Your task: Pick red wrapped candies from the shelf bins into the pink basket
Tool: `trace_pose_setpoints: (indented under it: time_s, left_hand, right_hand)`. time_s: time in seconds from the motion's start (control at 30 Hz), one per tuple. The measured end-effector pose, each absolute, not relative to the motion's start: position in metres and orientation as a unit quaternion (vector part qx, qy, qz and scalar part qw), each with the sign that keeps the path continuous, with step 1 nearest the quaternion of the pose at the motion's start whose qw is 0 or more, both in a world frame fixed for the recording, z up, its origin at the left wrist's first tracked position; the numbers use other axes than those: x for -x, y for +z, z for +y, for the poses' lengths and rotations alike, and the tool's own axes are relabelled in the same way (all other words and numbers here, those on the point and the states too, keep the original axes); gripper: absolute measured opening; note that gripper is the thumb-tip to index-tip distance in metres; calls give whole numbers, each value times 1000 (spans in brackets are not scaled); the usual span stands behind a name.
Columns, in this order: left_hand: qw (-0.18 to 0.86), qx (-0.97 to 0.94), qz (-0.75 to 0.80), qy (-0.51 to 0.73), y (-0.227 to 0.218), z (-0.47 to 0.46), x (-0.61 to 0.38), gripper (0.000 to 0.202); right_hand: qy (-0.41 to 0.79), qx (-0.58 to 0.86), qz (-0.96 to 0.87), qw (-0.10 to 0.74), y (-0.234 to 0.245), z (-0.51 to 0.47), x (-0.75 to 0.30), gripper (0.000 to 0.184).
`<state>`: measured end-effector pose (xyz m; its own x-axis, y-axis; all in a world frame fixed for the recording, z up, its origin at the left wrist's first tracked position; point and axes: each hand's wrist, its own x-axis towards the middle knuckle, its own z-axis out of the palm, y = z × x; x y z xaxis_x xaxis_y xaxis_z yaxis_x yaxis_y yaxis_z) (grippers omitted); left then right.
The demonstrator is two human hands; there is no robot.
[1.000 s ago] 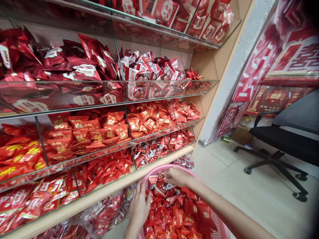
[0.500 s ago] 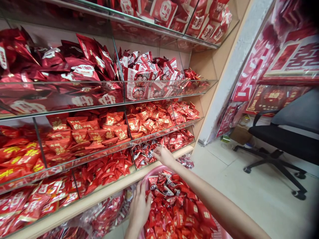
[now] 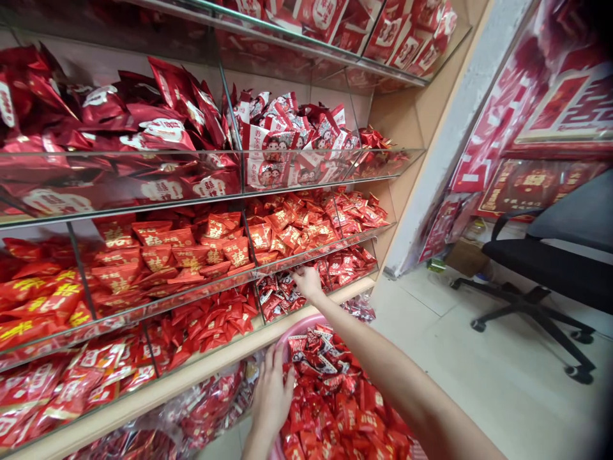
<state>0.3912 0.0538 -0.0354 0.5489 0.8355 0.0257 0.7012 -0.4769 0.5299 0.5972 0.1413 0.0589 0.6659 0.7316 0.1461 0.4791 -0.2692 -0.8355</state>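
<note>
In the head view, a pale tiled floor carries a black office chair beside the shelving. A pink basket of red packets sits before the bottom shelf, the left hand spread at its rim. The right hand, in the basket a second ago, now reaches among red-and-black packets in a low compartment; whether it pinches one I cannot tell.

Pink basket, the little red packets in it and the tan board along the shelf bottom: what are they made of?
The rounded pink basket looks like smooth plastic: its curved rim is evenly coloured. The small, shiny red packets look like glossy foil or plastic film: they crinkle and glint. The long tan board may be wood or laminate, fairly matt: evenly coloured, no clear grain.
</note>
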Motion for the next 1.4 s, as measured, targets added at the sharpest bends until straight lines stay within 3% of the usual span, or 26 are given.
trace_pose_setpoints:
  time_s: [0.23,0.43,0.73,1.0,1.23,1.4]
  left_hand:
    - [228,-847,455,156,-37,54,-392,52]
    - [227,-850,450,155,-38,55,-391,52]
    - [206,-858,450,137,-32,53,-392,47]
    - [80,-876,472,60,-27,42,-403,51]
    - [93,-878,467,47,-18,42,-404,60]
    - [100,-880,463,35,-12,41,-402,58]
  right_hand:
    - [191,723,-352,563,61,97,-610,22]
    - [260,683,-359,581,55,45,-618,27]
    - [328,660,-388,554,21,32,-599,22]
    - [324,669,-406,531,15,31,-592,25]
    - [325,653,-443,522,0,29,-583,25]
    - [251,671,-498,489,-5,29,-570,21]
